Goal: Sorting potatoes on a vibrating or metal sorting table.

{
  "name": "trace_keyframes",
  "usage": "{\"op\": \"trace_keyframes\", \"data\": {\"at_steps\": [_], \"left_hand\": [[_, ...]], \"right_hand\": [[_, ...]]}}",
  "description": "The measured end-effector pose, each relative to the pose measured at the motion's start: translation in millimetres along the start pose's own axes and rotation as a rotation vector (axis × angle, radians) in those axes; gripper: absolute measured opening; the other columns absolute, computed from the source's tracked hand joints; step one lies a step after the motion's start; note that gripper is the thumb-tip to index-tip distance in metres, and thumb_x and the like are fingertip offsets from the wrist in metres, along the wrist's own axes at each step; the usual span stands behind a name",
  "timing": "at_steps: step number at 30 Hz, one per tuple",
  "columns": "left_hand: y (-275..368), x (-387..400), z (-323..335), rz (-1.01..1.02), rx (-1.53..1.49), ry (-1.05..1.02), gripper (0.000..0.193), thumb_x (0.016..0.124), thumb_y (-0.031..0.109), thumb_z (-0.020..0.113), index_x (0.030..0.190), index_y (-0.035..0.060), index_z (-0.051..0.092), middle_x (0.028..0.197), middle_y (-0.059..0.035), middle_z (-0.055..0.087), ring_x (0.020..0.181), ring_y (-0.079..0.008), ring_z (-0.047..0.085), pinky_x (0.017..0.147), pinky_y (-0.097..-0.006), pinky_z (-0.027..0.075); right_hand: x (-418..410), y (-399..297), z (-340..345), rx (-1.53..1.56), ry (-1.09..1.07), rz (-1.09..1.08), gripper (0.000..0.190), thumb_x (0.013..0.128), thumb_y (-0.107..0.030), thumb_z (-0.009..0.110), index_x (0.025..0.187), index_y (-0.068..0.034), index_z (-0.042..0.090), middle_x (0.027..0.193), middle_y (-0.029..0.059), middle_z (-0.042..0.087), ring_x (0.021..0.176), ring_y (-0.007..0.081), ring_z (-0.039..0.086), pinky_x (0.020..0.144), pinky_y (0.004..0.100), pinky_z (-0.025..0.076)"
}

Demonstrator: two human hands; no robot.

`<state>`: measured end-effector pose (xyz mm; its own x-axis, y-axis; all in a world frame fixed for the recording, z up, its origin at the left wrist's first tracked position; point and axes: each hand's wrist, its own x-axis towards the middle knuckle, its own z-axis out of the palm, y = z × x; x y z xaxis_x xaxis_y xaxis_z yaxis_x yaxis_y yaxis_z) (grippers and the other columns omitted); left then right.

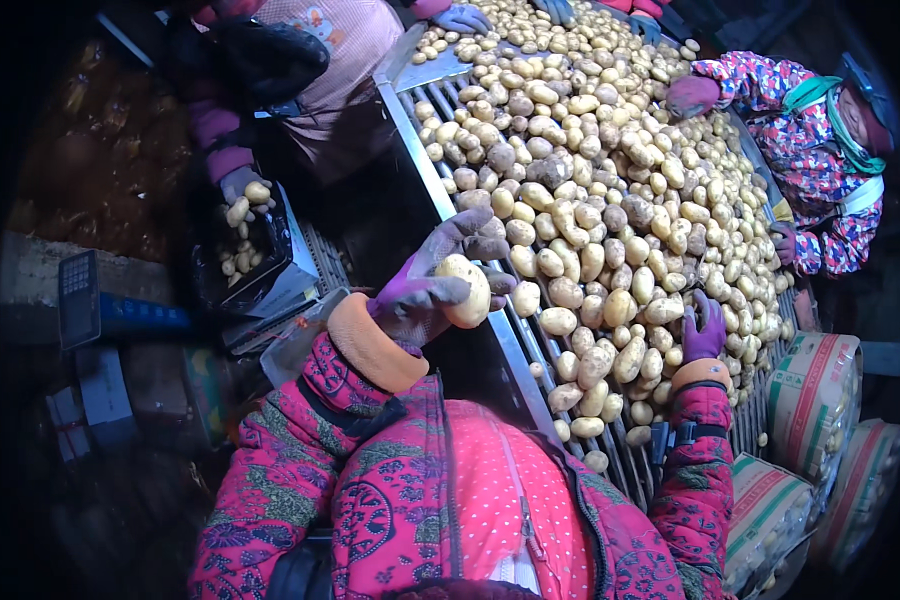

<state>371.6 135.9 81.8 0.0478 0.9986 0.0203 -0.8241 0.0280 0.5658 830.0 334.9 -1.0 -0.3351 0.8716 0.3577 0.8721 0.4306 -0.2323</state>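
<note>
Many potatoes (570, 255) lie heaped on a metal roller sorting table (435, 169). My left hand (439, 281), in a purple and grey work glove, is raised near the table's left edge with a pale potato (465, 291) between its thumb and fingers. On the right, my right hand (703, 326) in a purple glove reaches into the heap with its fingers among the potatoes. Whether those fingers grip a potato cannot be told.
A co-worker (810, 150) stands across the table; another, at left, holds potatoes over a carton lined with black plastic (292, 255). More gloved hands work at the far end. Filled potato sacks (814, 397) stand at lower right. A scale display (79, 296) is at far left.
</note>
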Motion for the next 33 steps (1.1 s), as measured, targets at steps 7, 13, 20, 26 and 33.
{"op": "trace_keyframes", "data": {"at_steps": [7, 13, 20, 26, 33], "left_hand": [[-10, -3, -17, -0.114, -0.583, 0.053, 0.049, 0.100, 0.043, 0.047, 0.136, 0.0100, 0.048, 0.111, -0.0108, 0.065, 0.088, -0.0253, 0.063, 0.076, -0.0398, 0.051], [-29, 19, -2, -0.262, -0.512, 0.392, 0.038, 0.100, 0.030, 0.047, 0.133, 0.0096, 0.050, 0.123, -0.0126, 0.062, 0.096, -0.0291, 0.065, 0.073, -0.0382, 0.058], [-47, 53, 8, -0.342, -0.429, 0.469, 0.039, 0.099, 0.025, 0.048, 0.134, 0.0077, 0.048, 0.132, -0.0144, 0.057, 0.101, -0.0308, 0.065, 0.075, -0.0374, 0.060], [-60, 72, 11, -0.356, -0.367, 0.563, 0.049, 0.098, 0.040, 0.050, 0.133, 0.0060, 0.048, 0.130, -0.0182, 0.056, 0.103, -0.0298, 0.062, 0.073, -0.0349, 0.058], [-62, 66, 1, -0.353, -0.323, 0.645, 0.048, 0.096, 0.042, 0.054, 0.126, 0.0057, 0.050, 0.125, -0.0177, 0.059, 0.095, -0.0276, 0.063, 0.063, -0.0293, 0.056]], "right_hand": [[3, -9, -4, 0.026, 0.042, -0.023, 0.036, 0.083, -0.017, 0.068, 0.118, -0.011, 0.064, 0.109, 0.0115, 0.063, 0.103, 0.0293, 0.059, 0.094, 0.0392, 0.046], [4, -3, 1, -0.014, 0.029, 0.008, 0.037, 0.082, -0.022, 0.071, 0.118, -0.014, 0.065, 0.112, 0.0111, 0.063, 0.110, 0.0304, 0.057, 0.098, 0.0414, 0.044], [5, -19, -6, -0.026, 0.064, 0.023, 0.036, 0.080, -0.024, 0.072, 0.115, -0.015, 0.066, 0.107, 0.0109, 0.064, 0.107, 0.0309, 0.059, 0.096, 0.0424, 0.044], [5, -22, -9, -0.033, 0.064, 0.042, 0.037, 0.080, -0.024, 0.071, 0.116, -0.015, 0.066, 0.107, 0.0111, 0.065, 0.108, 0.0312, 0.058, 0.097, 0.0427, 0.044], [5, -6, -3, 0.008, 0.045, 0.034, 0.041, 0.080, -0.023, 0.072, 0.119, -0.016, 0.065, 0.112, 0.0126, 0.064, 0.111, 0.0315, 0.057, 0.099, 0.0427, 0.043]]}}
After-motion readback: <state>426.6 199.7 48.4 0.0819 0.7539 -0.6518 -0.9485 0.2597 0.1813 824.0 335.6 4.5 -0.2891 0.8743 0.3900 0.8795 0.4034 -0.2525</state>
